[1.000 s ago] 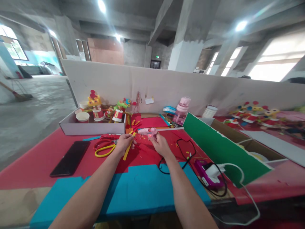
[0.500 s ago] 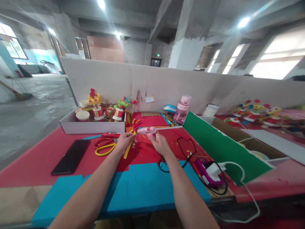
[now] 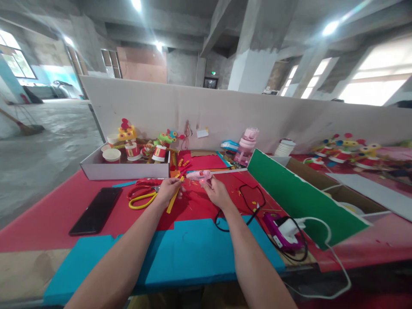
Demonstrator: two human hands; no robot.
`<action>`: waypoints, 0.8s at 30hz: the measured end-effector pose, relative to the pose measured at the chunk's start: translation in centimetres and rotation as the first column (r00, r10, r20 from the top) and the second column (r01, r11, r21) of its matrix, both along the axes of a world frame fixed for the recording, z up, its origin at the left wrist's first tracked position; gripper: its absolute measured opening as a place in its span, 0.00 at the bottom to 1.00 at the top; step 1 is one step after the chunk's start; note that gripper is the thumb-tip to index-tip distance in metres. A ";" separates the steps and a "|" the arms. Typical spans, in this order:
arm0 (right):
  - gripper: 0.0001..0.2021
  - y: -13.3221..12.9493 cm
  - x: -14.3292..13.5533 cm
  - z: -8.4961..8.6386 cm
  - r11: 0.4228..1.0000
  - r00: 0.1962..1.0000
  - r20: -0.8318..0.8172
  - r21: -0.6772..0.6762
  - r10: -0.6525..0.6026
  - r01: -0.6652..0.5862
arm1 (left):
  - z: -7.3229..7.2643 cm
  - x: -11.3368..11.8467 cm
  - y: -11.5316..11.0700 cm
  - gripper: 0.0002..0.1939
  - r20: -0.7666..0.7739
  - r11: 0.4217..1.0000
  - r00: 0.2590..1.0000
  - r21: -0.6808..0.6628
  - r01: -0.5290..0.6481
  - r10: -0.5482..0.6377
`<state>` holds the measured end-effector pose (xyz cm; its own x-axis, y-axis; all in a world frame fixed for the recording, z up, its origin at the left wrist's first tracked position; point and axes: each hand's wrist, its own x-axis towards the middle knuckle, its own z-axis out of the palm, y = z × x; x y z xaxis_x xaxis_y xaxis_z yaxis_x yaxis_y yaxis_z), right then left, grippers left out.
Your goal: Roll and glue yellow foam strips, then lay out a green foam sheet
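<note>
The glue gun (image 3: 198, 175) lies level above the red table (image 3: 48, 214), toward its far middle, nozzle pointing left at the upper end of the yellow strip (image 3: 174, 197). The right hand (image 3: 216, 192) has its fingers wrapped closed round the gun's grip; whether a finger rests on the trigger cannot be told. The left hand (image 3: 167, 190) pinches the strip between closed fingertips, the strip slanting from far right to near left beneath it. For a clean bond, the nozzle should probably stay just beside the strip's end, the trigger be squeezed lightly for a small bead, and the left fingers stay clear of the tip. The strip is best kept flat and steady. The gun is pale pink with a small red light glowing on its body; a black cord (image 3: 247, 206) loops from it to the right. The strip is narrow, flat and bright yellow. Just left of the left hand lie scissors (image 3: 141, 195) with red and yellow handles; a black phone (image 3: 95, 210) lies farther left, and a white tray (image 3: 124, 171) of paper-cup figures stands beyond.
</note>
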<state>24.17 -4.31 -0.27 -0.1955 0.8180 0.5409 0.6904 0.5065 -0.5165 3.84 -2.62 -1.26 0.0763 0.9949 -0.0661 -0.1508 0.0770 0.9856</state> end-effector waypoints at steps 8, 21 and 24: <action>0.16 0.0 -0.2 0.2 1.000 1.000 0.020 -0.004 -0.001 0.001 | 0.0 0.0 0.0 0.12 -0.016 1.000 1.000 0.013 0.000 0.000; 0.17 -0.3 -0.2 0.4 1.000 1.000 0.020 0.008 0.006 -0.006 | -0.1 0.0 0.1 0.12 -0.037 1.000 0.999 0.010 0.006 -0.006; 0.17 -0.3 -0.1 0.4 1.000 1.000 0.030 0.005 0.006 -0.006 | -0.1 0.0 0.1 0.11 -0.033 1.000 0.999 0.017 0.004 -0.004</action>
<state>24.03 -4.56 0.10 -0.2172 0.8141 0.5386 0.7025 0.5135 -0.4928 3.85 -2.52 -1.40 0.0784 0.9956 -0.0519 -0.1181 0.0609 0.9911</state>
